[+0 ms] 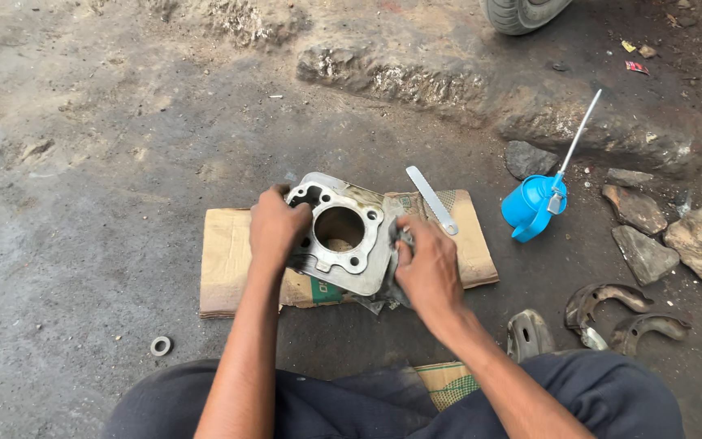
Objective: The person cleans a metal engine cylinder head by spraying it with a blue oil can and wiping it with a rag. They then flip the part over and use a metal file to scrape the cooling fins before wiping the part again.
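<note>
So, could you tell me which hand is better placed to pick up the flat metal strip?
Probably the right hand: it is nearer the metal strip. The left hand grips the engine cylinder's far side.

Stones (642, 232) and oil can (532, 206) rightward

We are seeing the engine cylinder block (341, 236) lying on the flattened sack (229, 260) at frame centre, a flat metal strip (431, 200) lying on the sack's upper right. The oil can (534, 206) is sitting right, brake shoes (611, 307) lower right, a washer (161, 346) lower left.
</note>
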